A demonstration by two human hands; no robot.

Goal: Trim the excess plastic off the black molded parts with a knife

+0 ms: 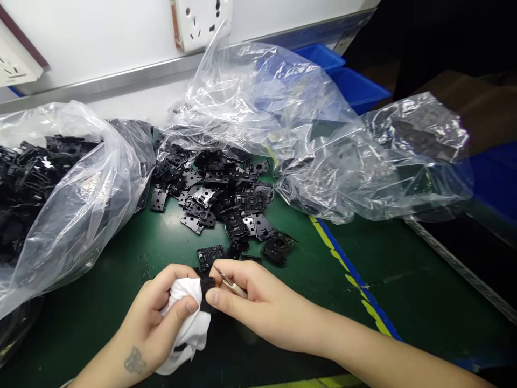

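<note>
My left hand is closed round a crumpled white cloth, its thumb pressing on it. Against the cloth's right side is a small black part, which the fingers of both hands touch. My right hand is closed, thumb and forefinger at that part, and a thin pointed tool with a pale handle lies in its fingers. Just beyond the hands, several flat black plastic parts are heaped on the green table.
A clear plastic bag full of black parts stands at the left. Another crumpled clear bag stretches across the back right. Blue bins are behind it. Wall sockets sit above, and blue and yellow tape crosses the table.
</note>
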